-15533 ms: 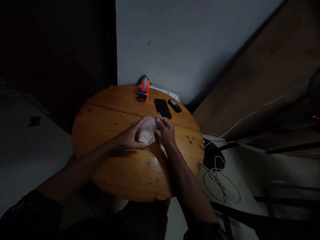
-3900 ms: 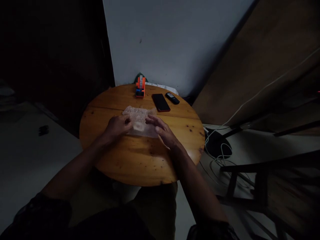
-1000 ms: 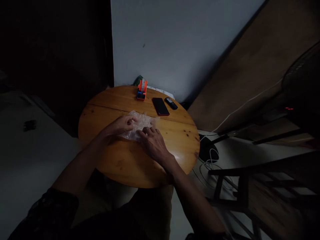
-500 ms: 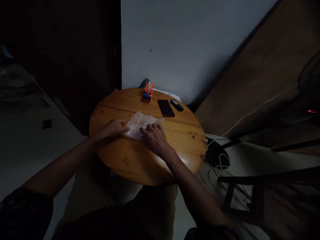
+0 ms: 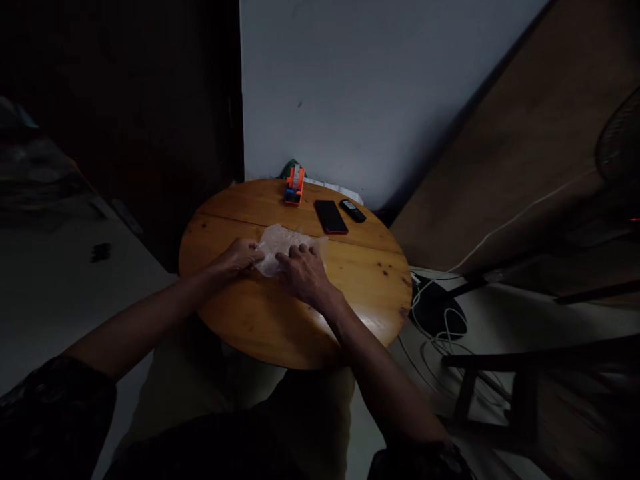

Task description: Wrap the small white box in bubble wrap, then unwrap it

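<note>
Pale wall (image 5: pixel 380 87) backs the far side, brown panel (image 5: pixel 500 153) slants along the right. Round wooden table (image 5: pixel 367 273) sits in front of the wall; far edge is close to it, near edge is just ahead of the person's legs. Dark wooden seat frame (image 5: pixel 527 400) on the floor, near right, apart from the table rim. Clear bubble wrap (image 5: pixel 275 241) lies about mid-table, well inside every edge, crumpled; can't tell what's under or in it. Left hand (image 5: pixel 241 255): narrow, thumb and fingers pinching the wrap's left edge. Right hand (image 5: pixel 305 272): fingers bent, resting on the wrap's near right part; can't tell if it grips. Most room for moving is left and near of the wrap, plus a strip to the right rim. Far right is tight: black phone (image 5: pixel 331 217), red-edged, near the wrap's corner. Orange tape dispenser (image 5: pixel 295 185) by the far edge. Small black handset (image 5: pixel 353 211) just right of the phone.
</note>
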A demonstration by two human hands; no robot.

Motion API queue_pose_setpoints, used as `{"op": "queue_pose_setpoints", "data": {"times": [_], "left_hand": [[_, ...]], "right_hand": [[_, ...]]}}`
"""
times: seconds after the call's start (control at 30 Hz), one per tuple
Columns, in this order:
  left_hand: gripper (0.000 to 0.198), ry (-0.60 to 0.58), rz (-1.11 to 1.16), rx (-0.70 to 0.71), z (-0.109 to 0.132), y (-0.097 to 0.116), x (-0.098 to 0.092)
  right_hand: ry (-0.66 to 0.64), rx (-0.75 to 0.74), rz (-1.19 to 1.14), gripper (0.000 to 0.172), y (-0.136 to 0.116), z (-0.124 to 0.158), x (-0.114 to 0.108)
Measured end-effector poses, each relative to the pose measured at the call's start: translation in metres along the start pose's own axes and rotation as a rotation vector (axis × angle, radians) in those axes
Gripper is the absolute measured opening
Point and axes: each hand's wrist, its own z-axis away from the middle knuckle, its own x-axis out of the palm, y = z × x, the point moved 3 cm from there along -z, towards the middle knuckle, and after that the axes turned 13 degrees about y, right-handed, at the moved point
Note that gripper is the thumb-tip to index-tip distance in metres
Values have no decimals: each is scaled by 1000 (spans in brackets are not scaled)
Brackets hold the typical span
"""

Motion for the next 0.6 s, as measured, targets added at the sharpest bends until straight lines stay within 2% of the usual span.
{"op": "queue_pose_setpoints", "data": {"times": [0.13,0.37,0.6], "left_hand": [[8,-2,99,27,7,11,14],[17,-107,166,134,13,17,36],[26,-245,-172,386,19,27,29]], "right_hand": [[32,10,-6,37,0,0,3],[90,80,-55,63,5,5,4],[223,34,-373,73,23,27,7]]}}
